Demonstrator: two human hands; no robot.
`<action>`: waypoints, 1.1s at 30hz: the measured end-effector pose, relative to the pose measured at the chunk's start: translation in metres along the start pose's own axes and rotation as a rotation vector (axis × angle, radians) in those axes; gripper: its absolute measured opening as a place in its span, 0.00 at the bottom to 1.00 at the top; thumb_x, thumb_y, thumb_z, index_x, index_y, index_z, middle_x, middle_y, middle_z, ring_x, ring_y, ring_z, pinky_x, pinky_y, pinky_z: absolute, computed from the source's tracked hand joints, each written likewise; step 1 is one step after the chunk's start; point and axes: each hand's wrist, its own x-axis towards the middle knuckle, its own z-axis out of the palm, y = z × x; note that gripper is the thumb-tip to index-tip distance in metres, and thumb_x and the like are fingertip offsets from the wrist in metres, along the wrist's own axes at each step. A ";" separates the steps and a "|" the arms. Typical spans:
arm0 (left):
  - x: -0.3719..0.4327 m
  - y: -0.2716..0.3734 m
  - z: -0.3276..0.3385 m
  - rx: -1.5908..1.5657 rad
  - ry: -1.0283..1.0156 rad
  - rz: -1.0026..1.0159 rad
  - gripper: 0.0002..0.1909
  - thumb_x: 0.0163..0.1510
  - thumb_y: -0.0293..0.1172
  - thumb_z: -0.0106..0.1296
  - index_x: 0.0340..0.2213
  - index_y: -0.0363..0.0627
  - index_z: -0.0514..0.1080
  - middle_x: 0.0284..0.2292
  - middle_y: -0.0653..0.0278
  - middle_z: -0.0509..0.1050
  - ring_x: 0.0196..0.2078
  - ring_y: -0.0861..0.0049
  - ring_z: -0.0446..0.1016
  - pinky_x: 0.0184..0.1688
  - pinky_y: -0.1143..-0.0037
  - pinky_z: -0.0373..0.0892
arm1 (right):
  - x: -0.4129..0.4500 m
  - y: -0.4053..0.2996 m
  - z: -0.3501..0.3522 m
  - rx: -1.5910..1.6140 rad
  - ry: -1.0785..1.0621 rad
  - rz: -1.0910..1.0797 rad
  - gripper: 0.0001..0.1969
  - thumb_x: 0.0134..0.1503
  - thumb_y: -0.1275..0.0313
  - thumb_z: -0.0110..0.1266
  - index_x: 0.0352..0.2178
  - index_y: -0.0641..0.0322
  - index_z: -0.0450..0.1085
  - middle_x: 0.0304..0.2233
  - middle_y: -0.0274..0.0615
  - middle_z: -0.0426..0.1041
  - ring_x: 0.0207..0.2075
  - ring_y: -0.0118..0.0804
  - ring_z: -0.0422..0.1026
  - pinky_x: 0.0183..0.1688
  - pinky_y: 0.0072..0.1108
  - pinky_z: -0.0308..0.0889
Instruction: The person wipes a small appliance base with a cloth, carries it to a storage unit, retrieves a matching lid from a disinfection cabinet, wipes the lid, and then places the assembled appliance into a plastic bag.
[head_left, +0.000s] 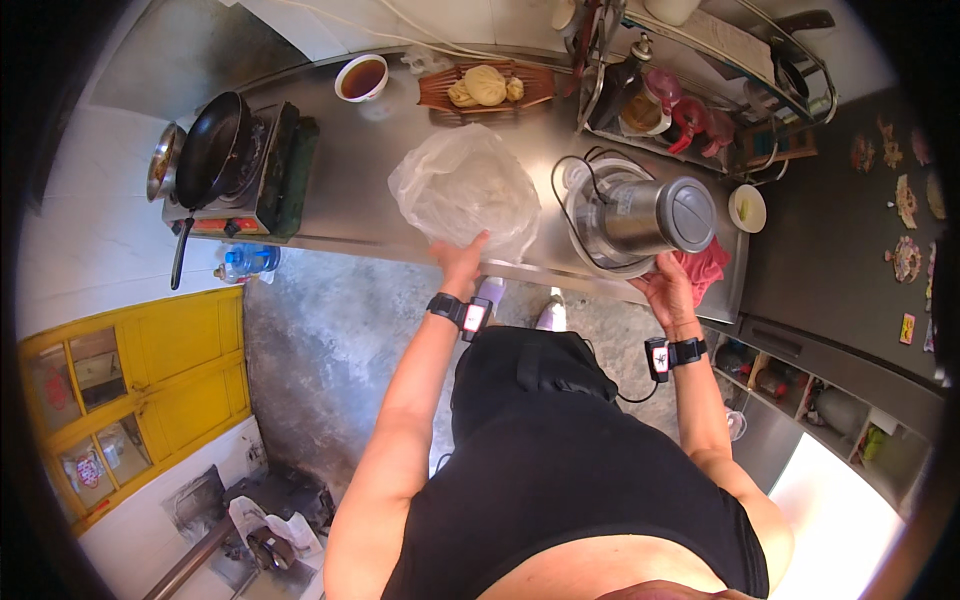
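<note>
A translucent plastic bag (469, 180), its contents unclear, lies on the stainless steel counter (345, 187) in front of me. My left hand (459, 264) touches its near edge, fingers spread; whether it pinches the plastic cannot be told. To the right, a white bowl-like container (581, 217) holds a steel appliance (652, 214) lying tilted, with a black cord looped around it. My right hand (664, 289) is at the container's near right rim, its fingers partly hidden beneath, beside a red cloth (703, 270).
A gas stove (262, 187) with a black frying pan (214, 150) stands left. Along the back are a bowl of brown liquid (361, 78) and a brown basket (435, 88) of buns. A condiment rack (592, 97) and a small bowl (748, 208) are right.
</note>
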 end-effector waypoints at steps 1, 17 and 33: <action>0.025 -0.022 -0.002 0.053 0.062 0.153 0.50 0.41 0.37 0.69 0.56 0.27 0.49 0.55 0.45 0.57 0.54 0.59 0.63 0.52 0.68 0.64 | 0.005 0.004 0.017 0.022 -0.054 0.011 0.19 0.65 0.63 0.46 0.52 0.62 0.64 0.49 0.42 0.72 0.50 0.44 0.72 0.53 0.41 0.68; -0.012 -0.031 0.018 -0.082 -0.540 0.185 0.34 0.49 0.24 0.63 0.45 0.28 0.48 0.20 0.60 0.69 0.24 0.72 0.77 0.23 0.76 0.74 | 0.101 0.105 0.111 0.154 -0.158 0.098 0.13 0.64 0.67 0.44 0.49 0.59 0.64 0.47 0.39 0.71 0.51 0.47 0.69 0.57 0.44 0.62; 0.030 0.064 0.018 0.931 -0.058 1.120 0.29 0.39 0.31 0.63 0.44 0.41 0.64 0.42 0.52 0.65 0.48 0.52 0.62 0.51 0.63 0.59 | 0.107 0.119 0.028 -0.140 0.116 0.078 0.13 0.61 0.70 0.47 0.47 0.54 0.68 0.43 0.27 0.74 0.42 0.23 0.69 0.47 0.21 0.61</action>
